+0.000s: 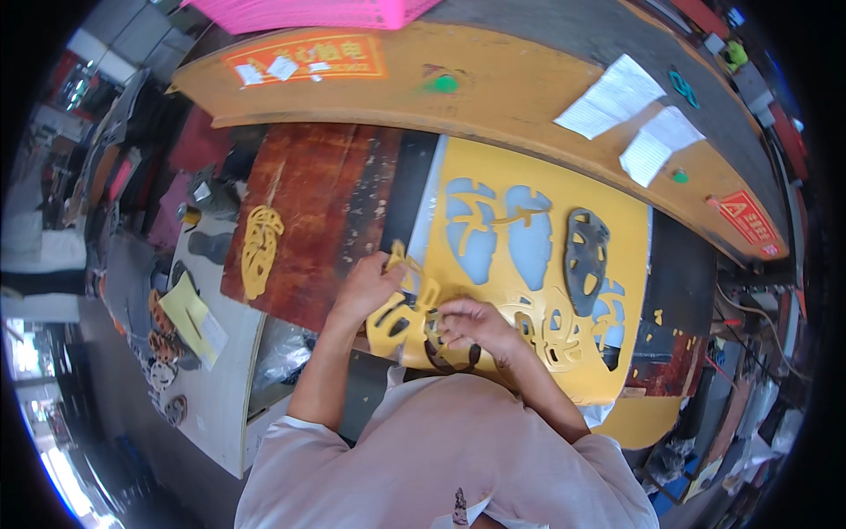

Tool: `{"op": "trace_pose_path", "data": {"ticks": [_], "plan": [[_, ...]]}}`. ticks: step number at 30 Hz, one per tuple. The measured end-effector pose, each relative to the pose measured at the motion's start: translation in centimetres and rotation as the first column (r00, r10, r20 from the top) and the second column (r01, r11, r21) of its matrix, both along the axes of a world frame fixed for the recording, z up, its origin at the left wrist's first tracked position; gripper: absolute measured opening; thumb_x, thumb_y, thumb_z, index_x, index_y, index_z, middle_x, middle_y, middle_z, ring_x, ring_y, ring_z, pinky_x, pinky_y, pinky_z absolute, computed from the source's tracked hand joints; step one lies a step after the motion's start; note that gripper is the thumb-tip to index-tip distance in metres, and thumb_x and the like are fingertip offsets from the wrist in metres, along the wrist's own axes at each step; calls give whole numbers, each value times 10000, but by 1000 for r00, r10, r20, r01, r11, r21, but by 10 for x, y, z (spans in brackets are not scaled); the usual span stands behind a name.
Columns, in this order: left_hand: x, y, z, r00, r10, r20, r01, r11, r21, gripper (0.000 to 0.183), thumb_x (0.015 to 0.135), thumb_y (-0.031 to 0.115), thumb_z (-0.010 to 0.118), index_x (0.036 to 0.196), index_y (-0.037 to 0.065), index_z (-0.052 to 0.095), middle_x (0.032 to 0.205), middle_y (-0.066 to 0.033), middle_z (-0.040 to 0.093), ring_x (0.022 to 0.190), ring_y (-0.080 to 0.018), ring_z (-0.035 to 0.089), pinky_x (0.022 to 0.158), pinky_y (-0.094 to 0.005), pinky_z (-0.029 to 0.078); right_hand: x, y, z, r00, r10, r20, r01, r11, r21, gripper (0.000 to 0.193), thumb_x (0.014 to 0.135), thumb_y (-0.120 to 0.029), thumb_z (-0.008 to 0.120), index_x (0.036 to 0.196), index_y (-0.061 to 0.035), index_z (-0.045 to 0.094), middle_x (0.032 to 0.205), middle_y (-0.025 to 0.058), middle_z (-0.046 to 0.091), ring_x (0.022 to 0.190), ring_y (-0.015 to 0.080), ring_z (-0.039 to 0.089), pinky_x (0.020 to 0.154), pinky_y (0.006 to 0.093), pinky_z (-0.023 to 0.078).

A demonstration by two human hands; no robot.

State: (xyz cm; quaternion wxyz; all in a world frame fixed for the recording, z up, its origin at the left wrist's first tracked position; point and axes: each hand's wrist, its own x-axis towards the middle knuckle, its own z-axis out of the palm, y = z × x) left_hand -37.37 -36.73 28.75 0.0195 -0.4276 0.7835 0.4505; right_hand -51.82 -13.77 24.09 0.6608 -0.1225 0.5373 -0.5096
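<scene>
My left hand [368,286] pinches a small piece of yellow sheet material [404,257] above the left edge of a large yellow sheet [564,176]. My right hand [477,325] is closed, fingertips together, over the near left part of that sheet; what it grips is hidden. Between and below the hands lies a yellow cut-out piece with slots [390,323]. Several foot-shaped openings in the sheet show a pale surface beneath. A dark oval cutting die [585,262] with holes rests on the sheet to the right of my hands.
On the reddish-brown board [308,194] at left lies another slotted yellow cut-out [262,251]. An orange-yellow machine beam [493,97] crosses the far side, with white papers [610,95] and a pink basket [308,11]. A grey side table [216,388] at left holds a yellow paper [192,319].
</scene>
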Motion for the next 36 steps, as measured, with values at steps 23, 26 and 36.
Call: {"op": "trace_pose_path", "data": {"ticks": [23,26,36], "plan": [[69,35,-16,910,204,-361,-25,896,444,340,1057,350,678,1167,45,779,894,-5,735,798,-75,658,682,-292,538,47,-84,35,740,-63,-669,-74,982,-174,188,983,-37,734,1164,3,704,926,63,742,842,89,682,732,291,568],[59,38,-27,983,31,-180,-9,993,121,399,1024,391,668,1025,7,774,756,-68,698,711,-107,668,642,-315,531,50,-71,35,540,-69,-839,-144,974,-173,121,989,-2,705,1110,3,695,904,70,706,745,103,642,655,295,540],[62,42,0,961,155,-228,-62,928,367,390,989,371,675,884,2,747,654,-59,651,594,-125,649,553,-340,512,38,-56,35,945,-19,-327,-100,933,-345,342,1022,74,619,1345,-25,670,976,25,679,852,120,659,782,270,549]]}}
